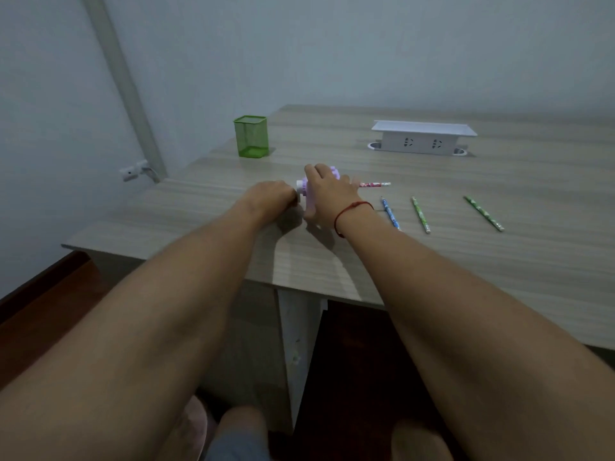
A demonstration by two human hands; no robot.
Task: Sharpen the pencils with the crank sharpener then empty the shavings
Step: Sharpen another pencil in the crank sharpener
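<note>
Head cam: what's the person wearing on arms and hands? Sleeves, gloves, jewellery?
No sleeves or gloves: the left forearm and right forearm are bare. The right hand has a thin red string bracelet at the wrist. The left hand and wrist carry nothing; no rings or watch visible.

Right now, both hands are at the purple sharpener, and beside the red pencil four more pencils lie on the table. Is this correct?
Three, not four: the head view shows one blue pencil and two green pencils beside the red pencil. The left hand and right hand are at the purple sharpener.
</note>
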